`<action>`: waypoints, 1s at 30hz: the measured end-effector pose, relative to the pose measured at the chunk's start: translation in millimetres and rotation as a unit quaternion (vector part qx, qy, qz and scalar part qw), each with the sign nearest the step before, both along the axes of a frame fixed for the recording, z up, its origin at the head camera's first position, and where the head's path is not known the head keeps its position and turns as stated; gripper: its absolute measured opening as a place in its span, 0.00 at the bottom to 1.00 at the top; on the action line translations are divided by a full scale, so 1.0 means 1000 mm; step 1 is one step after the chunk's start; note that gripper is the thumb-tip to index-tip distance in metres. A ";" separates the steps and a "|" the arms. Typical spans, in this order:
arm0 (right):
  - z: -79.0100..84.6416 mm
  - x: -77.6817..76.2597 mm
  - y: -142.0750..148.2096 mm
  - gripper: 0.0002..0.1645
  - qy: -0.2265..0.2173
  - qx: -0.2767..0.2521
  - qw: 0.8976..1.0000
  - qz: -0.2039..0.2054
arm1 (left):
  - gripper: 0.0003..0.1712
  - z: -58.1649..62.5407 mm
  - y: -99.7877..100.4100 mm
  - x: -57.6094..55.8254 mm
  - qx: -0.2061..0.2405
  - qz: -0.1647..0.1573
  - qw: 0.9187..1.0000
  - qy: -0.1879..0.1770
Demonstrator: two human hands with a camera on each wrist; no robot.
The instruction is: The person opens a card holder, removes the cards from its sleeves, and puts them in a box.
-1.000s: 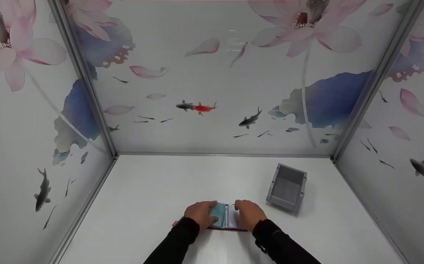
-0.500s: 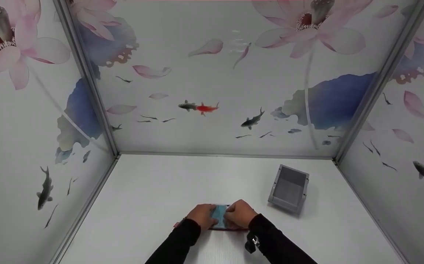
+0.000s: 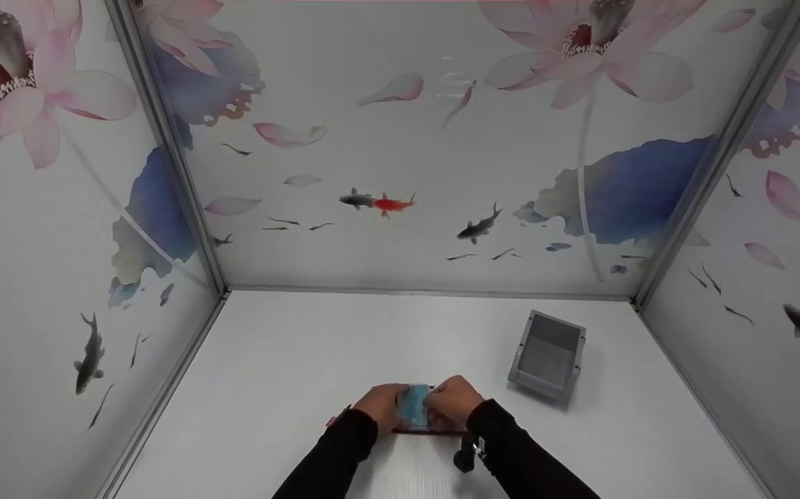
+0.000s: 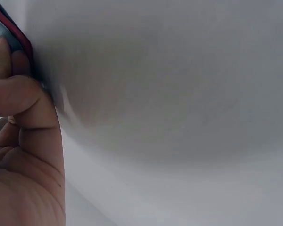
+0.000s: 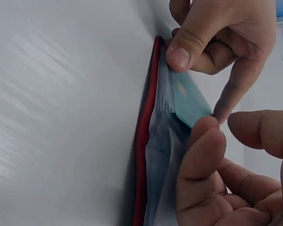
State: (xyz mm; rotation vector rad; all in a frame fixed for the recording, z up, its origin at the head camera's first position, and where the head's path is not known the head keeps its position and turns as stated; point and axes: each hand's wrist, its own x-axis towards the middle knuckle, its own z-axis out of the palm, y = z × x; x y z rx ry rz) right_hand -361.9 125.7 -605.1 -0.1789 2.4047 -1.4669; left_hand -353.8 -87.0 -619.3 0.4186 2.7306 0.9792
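Note:
A card holder (image 5: 140,174) with a red-edged cover and clear plastic sleeves (image 5: 161,155) lies open on the white table in the head view. A teal card (image 5: 189,101) shows on its left side, over the stacked sleeves. My left hand (image 3: 380,406) grips the holder's left side, with its thumb (image 5: 180,57) on top by the teal card. My right hand (image 3: 454,402) is curled over the right side, its fingertips at the card's right edge and a clear sleeve. The right palm hides most of the right page. In the left wrist view, fingers (image 4: 23,94) hold the holder's edge.
A grey open-topped bin (image 3: 546,357) stands on the table (image 3: 289,346) to the right, beyond my right hand. White panels (image 3: 400,263) printed with lotus flowers and fish enclose the table at the back and both sides. A small dark device (image 3: 467,454) hangs at my right wrist.
My right hand has moved left from the right page to the middle of the holder, and its fingers have curled. The left hand keeps its hold on the left side.

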 end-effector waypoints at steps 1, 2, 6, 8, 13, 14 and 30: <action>0.000 0.001 0.000 0.17 -0.001 -0.001 1.000 -0.001 | 0.39 -0.001 0.000 0.000 0.002 0.001 1.000 0.000; -0.001 0.001 0.000 0.16 -0.002 -0.003 1.000 -0.001 | 0.39 -0.001 0.001 0.000 0.004 0.003 1.000 0.000; -0.004 0.000 0.000 0.15 0.001 0.009 1.000 0.001 | 0.42 -0.004 0.002 0.000 0.008 0.013 1.000 -0.006; -0.005 -0.003 -0.001 0.17 0.005 0.028 1.000 -0.003 | 0.42 -0.006 0.002 -0.002 0.008 0.012 1.000 -0.006; -0.010 -0.010 -0.004 0.26 0.011 0.067 0.998 -0.013 | 0.40 -0.018 0.002 -0.011 -0.028 0.001 0.999 0.020; -0.010 -0.010 -0.004 0.27 0.011 0.066 0.998 -0.012 | 0.39 -0.020 0.001 -0.013 -0.035 0.000 0.999 0.025; -0.019 -0.012 -0.006 0.27 0.036 0.051 0.997 -0.034 | 0.42 0.002 -0.009 0.000 -0.029 -0.008 0.999 0.016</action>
